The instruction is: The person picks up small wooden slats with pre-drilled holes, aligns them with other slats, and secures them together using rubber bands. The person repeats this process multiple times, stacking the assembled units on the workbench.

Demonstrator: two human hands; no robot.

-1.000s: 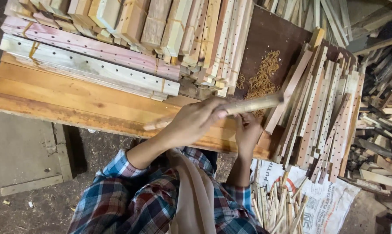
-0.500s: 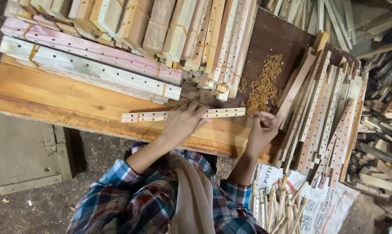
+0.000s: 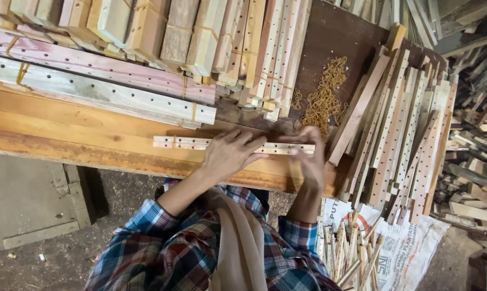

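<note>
A thin bundle of pale wooden slats (image 3: 181,142) with rows of small holes lies flat on the wooden bench (image 3: 65,134), parallel to its front edge. My left hand (image 3: 230,155) lies over the middle of the bundle, fingers spread, and holds it down. My right hand (image 3: 309,159), blurred by motion, curls over the bundle's right end. A heap of tan rubber bands (image 3: 324,97) lies on the dark board just beyond my right hand.
Long banded slat bundles (image 3: 109,91) and stacked wooden blocks (image 3: 162,27) fill the back of the bench. Many perforated slats (image 3: 405,129) lean at the right. A white sack (image 3: 410,253) with thin sticks sits below them, and scrap wood (image 3: 475,178) is piled at the far right.
The slat bundle came down from being held tilted in the air to lying flat on the bench. Both hands came down with it, and the left hand spread over its middle.
</note>
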